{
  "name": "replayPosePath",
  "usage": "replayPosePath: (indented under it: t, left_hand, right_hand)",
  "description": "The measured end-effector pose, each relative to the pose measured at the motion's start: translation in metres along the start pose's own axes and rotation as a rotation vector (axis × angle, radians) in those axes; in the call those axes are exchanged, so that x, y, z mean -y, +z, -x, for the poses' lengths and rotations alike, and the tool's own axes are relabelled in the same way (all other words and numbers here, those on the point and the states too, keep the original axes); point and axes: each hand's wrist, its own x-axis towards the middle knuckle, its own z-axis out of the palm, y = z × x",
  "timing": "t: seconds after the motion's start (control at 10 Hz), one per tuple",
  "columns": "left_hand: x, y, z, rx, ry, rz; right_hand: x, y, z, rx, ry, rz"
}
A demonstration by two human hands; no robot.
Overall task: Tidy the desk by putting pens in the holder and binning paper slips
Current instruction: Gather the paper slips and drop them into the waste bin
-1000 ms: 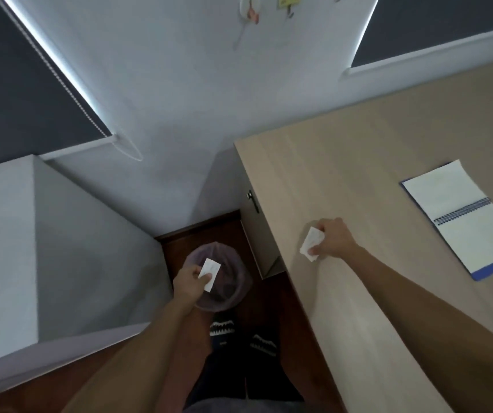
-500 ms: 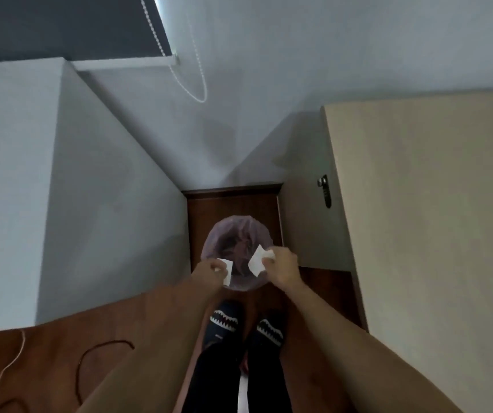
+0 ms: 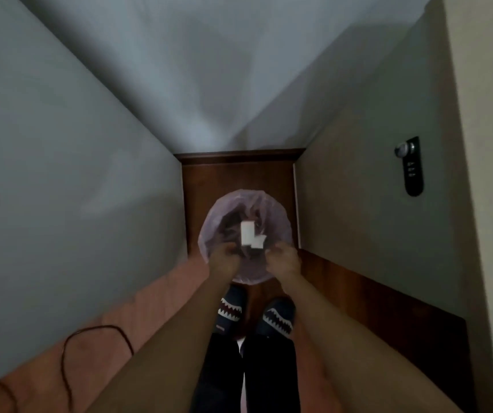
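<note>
Both my hands hover over the near rim of a small bin (image 3: 282, 225) lined with a purple bag, which stands on the floor between a wall and the desk's side. My left hand (image 3: 223, 261) and my right hand (image 3: 284, 261) are a short way apart, fingers loosened. Two white paper slips, one upright (image 3: 246, 236) and one tilted (image 3: 259, 242), show in the bin's mouth just beyond my fingertips, apart from both hands. No pens or holder are in view.
The desk's side panel (image 3: 358, 204) with a black combination lock (image 3: 412, 166) rises on the right. A pale wall closes the left. A dark cable (image 3: 68, 356) loops on the wooden floor. My feet in shark-mouth slippers (image 3: 230, 311) stand just before the bin.
My right hand carried its slip from the desk top to the bin. Both hands have let go, and the two slips now sit loose in the bin's mouth. My view has tipped down.
</note>
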Motion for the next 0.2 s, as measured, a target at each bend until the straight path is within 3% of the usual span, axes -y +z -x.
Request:
replayPosePath:
  t: [0.2]
  left_hand:
    - [-0.029, -0.010, 0.031, 0.004, 0.021, 0.007]
  right_hand:
    - [0.015, -0.018, 0.030, 0.019, 0.021, 0.017]
